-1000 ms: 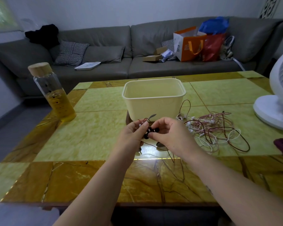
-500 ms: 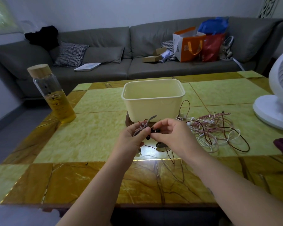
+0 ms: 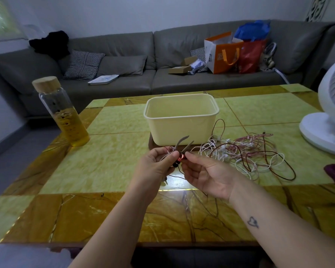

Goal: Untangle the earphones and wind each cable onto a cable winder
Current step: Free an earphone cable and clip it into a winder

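Before the cream plastic tub (image 3: 182, 128), the right hand (image 3: 207, 174) has rolled palm-up, fingers (image 3: 191, 156) pinching a round dark earbud (image 3: 181, 156); left hand (image 3: 155, 167) fingers (image 3: 172, 154) grip seemingly a grey strap-like winder (image 3: 180, 143).

1. Left hand (image 3: 155, 167) gripped a grey rubbery cable winder (image 3: 182, 141); its two tails stuck up above the fingers.
2. Right hand (image 3: 207, 176), palm up, pinched the black-and-red earbuds (image 3: 179, 159) just beside the left thumb.
3. Both hands were above the green-and-amber marble table (image 3: 112, 165), in front of a cream plastic tub (image 3: 182, 122).
4. A tangle of white, pink and brown earphone cables (image 3: 249, 151) lay on the table, right of the tub.
5. A wooden-lidded glass bottle (image 3: 64, 115) stood at the left, a white fan (image 3: 329, 117) at the right.
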Motion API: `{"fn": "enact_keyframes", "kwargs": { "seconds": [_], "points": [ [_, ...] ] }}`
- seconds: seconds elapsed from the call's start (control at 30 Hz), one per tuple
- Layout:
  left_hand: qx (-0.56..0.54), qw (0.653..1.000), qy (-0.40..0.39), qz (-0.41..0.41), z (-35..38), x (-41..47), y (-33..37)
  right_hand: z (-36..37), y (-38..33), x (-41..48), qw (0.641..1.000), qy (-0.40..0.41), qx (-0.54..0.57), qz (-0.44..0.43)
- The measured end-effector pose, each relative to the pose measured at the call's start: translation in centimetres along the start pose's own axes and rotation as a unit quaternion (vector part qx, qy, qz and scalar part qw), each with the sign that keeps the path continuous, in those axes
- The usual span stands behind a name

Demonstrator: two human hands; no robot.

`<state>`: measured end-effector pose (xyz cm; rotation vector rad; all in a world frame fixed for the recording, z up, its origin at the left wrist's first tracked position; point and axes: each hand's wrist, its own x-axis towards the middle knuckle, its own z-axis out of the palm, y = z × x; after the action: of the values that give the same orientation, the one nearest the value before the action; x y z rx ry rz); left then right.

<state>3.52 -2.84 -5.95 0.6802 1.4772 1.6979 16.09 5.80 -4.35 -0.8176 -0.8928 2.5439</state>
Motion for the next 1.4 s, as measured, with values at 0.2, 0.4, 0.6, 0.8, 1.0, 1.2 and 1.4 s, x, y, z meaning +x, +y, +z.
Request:
{"fn": "enact_keyframes", "kwargs": {
  "seconds": [0.2, 0.4, 0.6, 0.8, 1.0, 1.2, 1.4],
  "points": [
    [-0.025, 0.999, -0.028, -0.006, 0.2, -0.6, 0.3, -0.5, -0.1, -0.1, 0.997, -0.027, 0.018, 0.064],
    [-0.051, 0.999, 0.009, -0.003, 0.6, -0.4, 0.1, -0.2, 0.2, -0.1, 0.999, -0.006, -0.03, 0.026],
    [-0.095, 0.993, 0.066, 0.021, 1.0, -0.1, -0.1, 0.6, 1.6, -0.3, 0.998, -0.009, -0.049, -0.043],
    [-0.075, 0.992, 0.092, 0.033, 1.4, -0.2, -0.2, 1.5, 1.9, -0.2, 0.996, -0.002, -0.025, -0.08],
    [-0.143, 0.986, 0.086, 0.01, 2.1, -0.3, 0.3, 1.3, 2.5, 0.3, 0.925, 0.102, -0.236, -0.28],
    [-0.218, 0.973, 0.055, -0.047, 2.2, -0.2, 0.4, 0.0, 2.1, 0.6, 0.713, 0.123, -0.475, -0.501],
    [-0.231, 0.97, 0.044, -0.058, 2.1, -0.3, 0.4, -0.9, 1.5, 0.9, 0.598, 0.108, -0.56, -0.563]
  ]
}}
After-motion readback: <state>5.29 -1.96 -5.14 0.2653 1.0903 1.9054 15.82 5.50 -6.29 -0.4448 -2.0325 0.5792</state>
